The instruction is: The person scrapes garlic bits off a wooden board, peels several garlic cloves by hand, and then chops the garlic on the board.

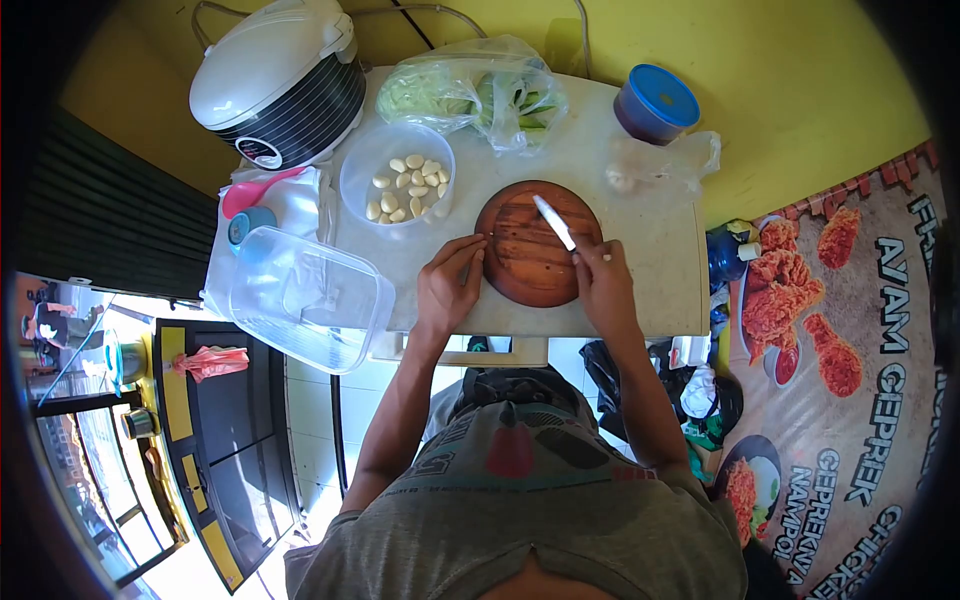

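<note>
A round wooden cutting board (522, 280) lies on the table in front of me. My right hand (606, 285) is closed around the handle of a knife (554, 222), whose pale blade slants up and left over the board. At the board's left edge, my left hand (452, 282) has its fingertips pinched together; what they hold, if anything, is too small to make out. Beyond the left hand stands a round clear plastic bowl (347, 178) with several peeled garlic cloves (416, 178) in it.
A rectangular clear container (375, 330) overhangs the table's front left edge. Behind are a rice cooker (275, 75) and a plastic bag of green vegetables (470, 90). A blue-lidded tub (662, 97) stands back right, near a thin plastic bag (680, 160). A pink spoon (245, 195) lies left.
</note>
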A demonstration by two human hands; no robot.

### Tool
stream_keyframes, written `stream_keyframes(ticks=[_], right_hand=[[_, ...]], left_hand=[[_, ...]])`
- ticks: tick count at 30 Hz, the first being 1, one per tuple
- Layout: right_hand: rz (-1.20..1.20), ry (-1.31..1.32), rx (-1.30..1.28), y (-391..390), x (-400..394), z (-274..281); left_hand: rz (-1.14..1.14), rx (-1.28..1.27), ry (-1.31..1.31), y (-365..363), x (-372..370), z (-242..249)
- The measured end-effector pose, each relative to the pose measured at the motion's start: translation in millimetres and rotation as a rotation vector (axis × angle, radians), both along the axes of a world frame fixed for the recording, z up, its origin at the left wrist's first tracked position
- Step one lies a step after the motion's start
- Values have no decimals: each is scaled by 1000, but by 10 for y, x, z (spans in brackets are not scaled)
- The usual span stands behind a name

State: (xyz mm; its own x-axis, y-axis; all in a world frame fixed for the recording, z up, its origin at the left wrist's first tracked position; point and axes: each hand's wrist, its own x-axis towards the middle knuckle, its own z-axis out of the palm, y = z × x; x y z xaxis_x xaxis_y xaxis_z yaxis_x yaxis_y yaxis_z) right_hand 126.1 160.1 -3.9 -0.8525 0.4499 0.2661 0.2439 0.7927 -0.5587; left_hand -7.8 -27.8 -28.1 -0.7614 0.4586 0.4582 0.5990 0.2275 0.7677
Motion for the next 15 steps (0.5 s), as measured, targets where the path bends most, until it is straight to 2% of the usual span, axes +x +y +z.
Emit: stream_keyframes(ticks=[1,3,6,7,9,10,11,13,15], right_hand=[[-158,-5,23,110,-15,-10],[-211,13,51,184,-27,4],[-5,111,0,94,-16,22],[-4,110,-3,100,-5,-9],[143,62,-58,111,14,-45],[5,25,-59,163,20,-79],[5,28,-58,251,22,-118],[-245,78,48,385,43,-129],[-112,81,28,355,132,-118]], left_hand=[[10,-2,-5,2,19,6],[19,-2,-6,25,40,20],[9,-20,5,63,47,37],[13,-40,31,77,53,46],[14,-63,61,90,57,48],[37,-81,68,95,49,34],[61,-98,75,104,38,19],[126,-123,74,110,15,-20],[194,-147,52,155,27,24]])
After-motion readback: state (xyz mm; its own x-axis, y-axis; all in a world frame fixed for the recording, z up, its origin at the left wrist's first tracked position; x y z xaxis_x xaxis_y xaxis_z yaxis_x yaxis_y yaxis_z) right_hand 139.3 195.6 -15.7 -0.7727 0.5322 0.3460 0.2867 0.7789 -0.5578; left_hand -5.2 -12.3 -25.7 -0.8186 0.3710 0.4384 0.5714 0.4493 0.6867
